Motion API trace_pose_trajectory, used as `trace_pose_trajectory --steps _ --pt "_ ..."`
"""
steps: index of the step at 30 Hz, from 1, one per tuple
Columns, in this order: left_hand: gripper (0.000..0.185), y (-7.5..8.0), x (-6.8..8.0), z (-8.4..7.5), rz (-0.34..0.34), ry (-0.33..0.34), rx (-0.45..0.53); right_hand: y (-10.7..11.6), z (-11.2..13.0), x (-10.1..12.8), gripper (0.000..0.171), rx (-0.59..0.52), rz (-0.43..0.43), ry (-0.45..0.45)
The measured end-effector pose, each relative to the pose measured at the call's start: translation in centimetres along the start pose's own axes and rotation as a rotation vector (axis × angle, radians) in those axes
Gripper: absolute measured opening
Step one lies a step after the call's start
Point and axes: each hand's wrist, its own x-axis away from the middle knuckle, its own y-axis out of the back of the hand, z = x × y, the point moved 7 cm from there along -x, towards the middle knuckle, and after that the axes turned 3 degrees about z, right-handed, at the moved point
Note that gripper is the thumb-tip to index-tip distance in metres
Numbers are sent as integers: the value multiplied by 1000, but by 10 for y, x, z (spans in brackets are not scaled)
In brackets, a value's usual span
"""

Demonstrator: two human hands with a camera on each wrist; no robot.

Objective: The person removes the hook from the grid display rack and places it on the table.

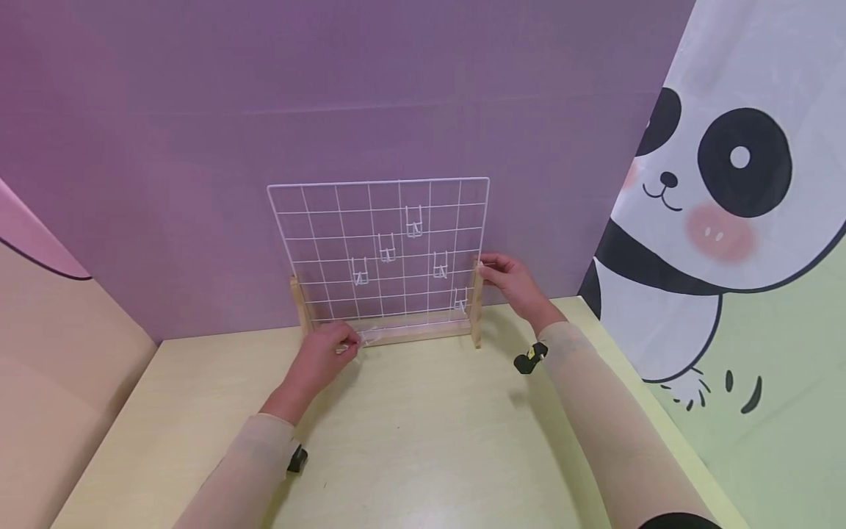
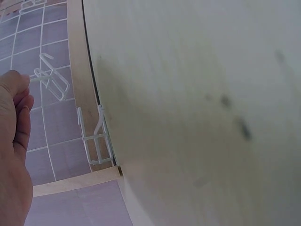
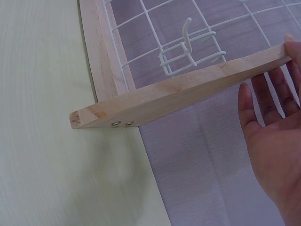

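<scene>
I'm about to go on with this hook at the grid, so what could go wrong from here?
1. The left hand only pinches the loose hook at one end with its fingers; it could twist or drop onto the table.
2. The wire grid stands on narrow wooden feet, and the right hand steadies only the right post; a push might tip or slide it.

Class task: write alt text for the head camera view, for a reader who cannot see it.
A person's left hand pinches a white wire hook near the base of a white wire grid in a wooden stand, while the right hand steadies the stand's right post. Five more hooks hang on the grid, on a pale table.
</scene>
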Motion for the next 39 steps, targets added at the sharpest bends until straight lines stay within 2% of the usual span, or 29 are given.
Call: trace_pose_trajectory --steps 9,21,30,34,39 --pt "18 -6 1 3 31 3 -18 0 1 1 39 -9 -2 3" --pt "22 -11 -2 6 109 -4 -43 1 3 2 36 2 -17 10" --pt "28 -13 1 6 116 -8 -69 -1 1 1 38 -3 -7 17" --pt "27 -14 0 6 134 -16 -71 0 1 1 38 1 -1 21" --pt "21 -17 0 7 176 10 -76 0 0 0 38 -2 4 24"
